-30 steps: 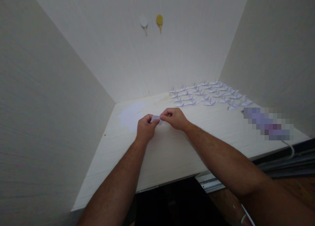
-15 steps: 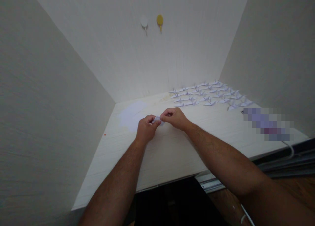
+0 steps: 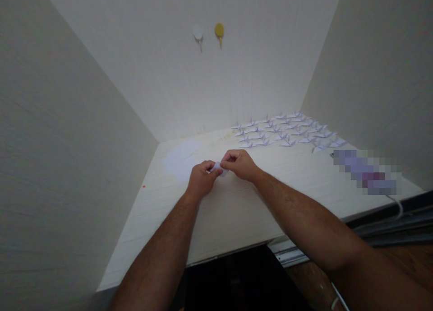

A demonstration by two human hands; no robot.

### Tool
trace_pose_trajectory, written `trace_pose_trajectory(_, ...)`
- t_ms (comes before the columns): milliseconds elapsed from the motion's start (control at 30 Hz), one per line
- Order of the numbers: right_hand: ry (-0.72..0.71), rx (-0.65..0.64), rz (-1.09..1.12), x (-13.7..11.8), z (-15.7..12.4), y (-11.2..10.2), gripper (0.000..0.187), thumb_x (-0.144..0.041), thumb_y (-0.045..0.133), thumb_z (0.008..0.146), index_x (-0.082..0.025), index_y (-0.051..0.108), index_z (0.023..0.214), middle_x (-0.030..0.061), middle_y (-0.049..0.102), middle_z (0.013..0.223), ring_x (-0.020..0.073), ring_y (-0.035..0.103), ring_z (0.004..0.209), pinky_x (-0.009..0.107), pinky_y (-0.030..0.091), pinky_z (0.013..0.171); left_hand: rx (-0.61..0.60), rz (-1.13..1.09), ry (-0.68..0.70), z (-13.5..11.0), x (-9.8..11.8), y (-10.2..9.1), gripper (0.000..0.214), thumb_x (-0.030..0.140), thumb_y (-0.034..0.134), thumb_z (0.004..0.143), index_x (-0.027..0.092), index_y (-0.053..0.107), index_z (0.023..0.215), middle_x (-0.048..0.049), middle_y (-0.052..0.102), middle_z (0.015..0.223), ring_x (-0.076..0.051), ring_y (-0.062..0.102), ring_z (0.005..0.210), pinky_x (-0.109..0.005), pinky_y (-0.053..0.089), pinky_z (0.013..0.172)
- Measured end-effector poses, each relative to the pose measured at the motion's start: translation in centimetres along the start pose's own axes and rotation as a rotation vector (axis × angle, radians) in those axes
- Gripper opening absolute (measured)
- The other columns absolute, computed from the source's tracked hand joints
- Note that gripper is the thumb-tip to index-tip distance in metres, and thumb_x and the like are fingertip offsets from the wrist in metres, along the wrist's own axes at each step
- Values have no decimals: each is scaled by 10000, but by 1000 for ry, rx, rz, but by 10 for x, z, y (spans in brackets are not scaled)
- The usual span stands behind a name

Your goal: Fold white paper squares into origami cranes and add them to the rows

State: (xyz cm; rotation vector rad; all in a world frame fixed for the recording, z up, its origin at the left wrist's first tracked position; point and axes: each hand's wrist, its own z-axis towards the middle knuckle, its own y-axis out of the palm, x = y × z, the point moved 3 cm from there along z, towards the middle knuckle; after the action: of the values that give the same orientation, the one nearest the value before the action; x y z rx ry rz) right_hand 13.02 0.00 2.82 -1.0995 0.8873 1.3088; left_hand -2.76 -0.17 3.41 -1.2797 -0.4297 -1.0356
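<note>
A small piece of white paper [image 3: 223,171] is held between my two hands, above the middle of the white tabletop [image 3: 233,225]. My left hand [image 3: 203,178] pinches its left side with thumb and fingers. On the upper right, my right hand [image 3: 239,163] grips the paper with bent fingers. The fingers cover much of the sheet, so its folds cannot be made out. Behind my right hand, several white folded paper cranes [image 3: 287,130] stand in rows along the back right of the table.
White paper sheets [image 3: 181,160] lie at the back left. A blurred-out flat object [image 3: 365,171] with a white cable [image 3: 401,207] rests at the right. Walls enclose the table on three sides. A white hook [image 3: 198,32] and a yellow hook [image 3: 219,30] are on the back wall.
Both hands keep hold of the paper with almost the same grip; slightly more of it shows below the fingertips. The whole view has shifted a little.
</note>
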Motion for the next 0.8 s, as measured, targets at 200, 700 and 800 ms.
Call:
trace_pose_trajectory(200, -9, -17, -36, 0, -1, 2, 125, -254, 663, 656, -132, 652, 677, -16, 590, 562, 79, 485, 517, 200, 359, 497, -47, 20, -13, 0, 1, 0, 127, 300, 653, 721, 182, 671, 678, 19, 645, 633, -140, 548, 610, -265, 397, 606)
trace_pose_trajectory(700, -83, 125, -92, -2, 3, -4, 150, -292, 643, 715, -144, 624, 716, -9, 592, 613, 92, 506, 555, 213, 395, 528, 162, -371, -224, 1, -13, 6, 198, 327, 710, 656, 173, 589, 624, 43, 556, 549, -93, 465, 492, -223, 345, 493)
trace_pose_trajectory(800, -49, 77, -128, 0, 3, -2, 147, -279, 674, 686, -145, 617, 702, -6, 603, 607, 93, 517, 550, 206, 391, 513, 233, -525, -212, 1, -17, 6, 159, 311, 696, 670, 170, 627, 691, 19, 624, 619, -116, 552, 562, -235, 431, 564)
